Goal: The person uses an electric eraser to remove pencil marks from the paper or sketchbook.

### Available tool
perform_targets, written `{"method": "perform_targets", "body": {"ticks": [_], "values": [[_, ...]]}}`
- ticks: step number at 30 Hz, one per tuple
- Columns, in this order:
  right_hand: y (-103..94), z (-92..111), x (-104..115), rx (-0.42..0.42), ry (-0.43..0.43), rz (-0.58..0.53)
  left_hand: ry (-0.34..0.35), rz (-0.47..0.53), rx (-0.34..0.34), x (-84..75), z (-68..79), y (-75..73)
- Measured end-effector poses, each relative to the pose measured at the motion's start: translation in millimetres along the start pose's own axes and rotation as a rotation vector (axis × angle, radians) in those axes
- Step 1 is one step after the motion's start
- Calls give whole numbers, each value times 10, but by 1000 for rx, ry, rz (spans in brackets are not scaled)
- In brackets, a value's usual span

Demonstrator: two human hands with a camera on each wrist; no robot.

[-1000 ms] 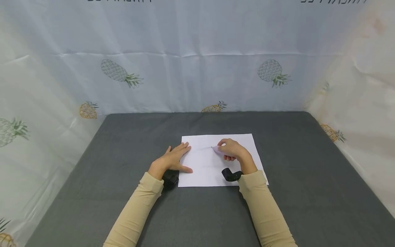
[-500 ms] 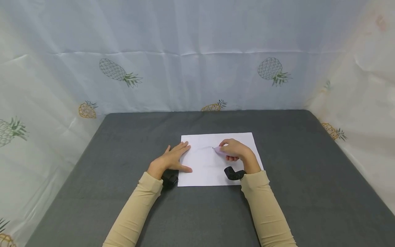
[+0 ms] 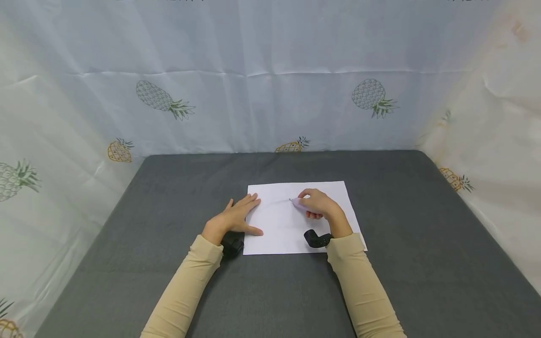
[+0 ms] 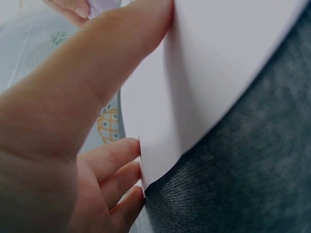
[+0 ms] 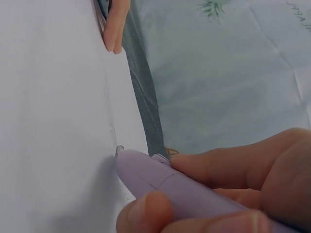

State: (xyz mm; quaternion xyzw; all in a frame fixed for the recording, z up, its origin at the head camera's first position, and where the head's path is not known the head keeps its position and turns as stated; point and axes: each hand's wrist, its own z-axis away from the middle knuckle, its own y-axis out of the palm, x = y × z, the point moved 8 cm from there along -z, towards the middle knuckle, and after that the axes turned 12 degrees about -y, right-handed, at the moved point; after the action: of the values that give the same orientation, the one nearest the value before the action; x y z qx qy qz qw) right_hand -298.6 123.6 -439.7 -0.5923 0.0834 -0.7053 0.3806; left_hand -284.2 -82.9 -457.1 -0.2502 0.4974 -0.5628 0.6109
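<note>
Pinching a smooth, tapered lilac tool [image 5: 167, 179] over thin paper [image 3: 283, 237].

Smooth, matt paper [image 3: 279, 227] is seen just below centre in the head view; at the bottom of the right-wrist view, a smooth, plastic-looking tool [image 5: 187, 190] is shown with a satin finish. The table [image 3: 135, 230] is covered in matt cloth, its fine weave shown at right in the left-wrist view; across the top of the head view, creased sheeting [image 3: 262, 42] is hung with a faint sheen; the sleeves [image 3: 181, 286] below are made of matt cloth.
</note>
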Motion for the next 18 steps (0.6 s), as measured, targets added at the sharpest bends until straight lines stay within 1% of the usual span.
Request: {"method": "perform_targets", "body": {"ticks": [3,10,18], "values": [[6,4,7,5,2,8,3,0,-2,-1,0,4],[0,46,11,50,15,32,3,2,0,1,0,-5],[0,59,9,50,30,48,6,1,-3,-6,14,-8]]}}
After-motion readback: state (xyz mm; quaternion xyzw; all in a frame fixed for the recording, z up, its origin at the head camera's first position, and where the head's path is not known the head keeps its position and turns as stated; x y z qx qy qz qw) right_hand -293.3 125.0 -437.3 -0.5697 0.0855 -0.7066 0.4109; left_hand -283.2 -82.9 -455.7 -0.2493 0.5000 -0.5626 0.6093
